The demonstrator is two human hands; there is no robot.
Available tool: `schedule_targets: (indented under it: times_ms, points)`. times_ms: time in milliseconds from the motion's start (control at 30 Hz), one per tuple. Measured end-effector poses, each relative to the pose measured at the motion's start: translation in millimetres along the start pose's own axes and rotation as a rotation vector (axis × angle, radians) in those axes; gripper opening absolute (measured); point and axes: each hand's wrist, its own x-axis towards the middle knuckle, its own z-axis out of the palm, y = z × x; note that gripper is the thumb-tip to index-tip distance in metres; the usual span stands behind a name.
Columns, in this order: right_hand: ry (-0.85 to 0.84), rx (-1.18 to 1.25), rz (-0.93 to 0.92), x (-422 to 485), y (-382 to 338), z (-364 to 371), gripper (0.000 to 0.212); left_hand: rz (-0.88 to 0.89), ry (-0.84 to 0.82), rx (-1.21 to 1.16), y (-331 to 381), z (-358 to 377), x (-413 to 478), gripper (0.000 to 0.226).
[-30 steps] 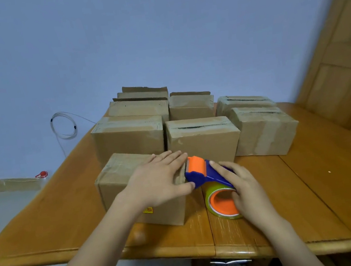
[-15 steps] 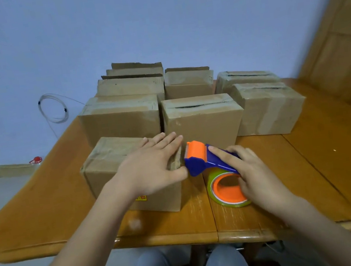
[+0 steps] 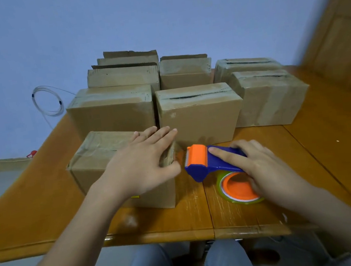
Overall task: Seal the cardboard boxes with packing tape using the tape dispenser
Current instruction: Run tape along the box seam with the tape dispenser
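Observation:
A small cardboard box (image 3: 96,157) with clear tape over its top stands near the table's front edge. My left hand (image 3: 145,164) lies flat on its right end, fingers straight, thumb down the box's right side. Just to the right, the blue and orange tape dispenser (image 3: 205,162) lies on the table with its serrated blade facing the box, a small gap between them. My right hand (image 3: 263,170) grips its blue handle, index finger stretched along the top, and covers part of the tape roll (image 3: 234,190).
Several more cardboard boxes (image 3: 199,113) stand in rows behind, some with open slits along the top. The wooden table (image 3: 331,156) has bare surface to the right. A coiled cable (image 3: 48,101) hangs on the wall at the left; a wooden door (image 3: 342,41) at the right.
The dispenser has drawn slightly away from the box's right end, with a small gap now showing. My left hand stays flat on the box. The camera has tilted down a little.

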Motion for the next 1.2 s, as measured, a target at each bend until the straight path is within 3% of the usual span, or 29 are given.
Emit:
schedule_targets:
  times_ms: [200,400,500,600,667,833,933,1100,1200]
  points:
    - [-0.045,-0.07,-0.063,14,-5,-6,0.086,0.011,0.007,-0.001,0,1,0,0.098]
    - [0.019,-0.114,-0.142,27,-4,-12,0.082,0.146,-0.067,-0.091,-10,-5,-5,0.086]
    - [0.007,-0.208,-0.148,27,-7,-20,0.083,0.172,-0.076,-0.067,-13,-5,-3,0.083]
    - [-0.024,-0.418,-0.29,25,-12,-7,0.088,0.171,-0.08,-0.094,-14,-5,-1,0.081]
    - [0.013,-0.442,-0.253,24,-7,4,0.088,0.175,-0.079,-0.102,-14,-6,-1,0.081]
    - [0.095,-0.33,-0.033,20,16,-5,0.089,0.173,-0.051,-0.044,-11,-5,-3,0.078]
    - [0.1,-0.113,0.066,13,24,-6,0.085,0.172,-0.054,-0.043,-12,-6,-1,0.075]
    - [0.159,0.206,0.125,5,36,-4,0.093,0.144,-0.114,-0.012,-9,-10,2,0.078]
    - [0.235,0.393,0.128,5,41,-7,0.093,0.091,-0.126,0.041,-3,-14,5,0.066]
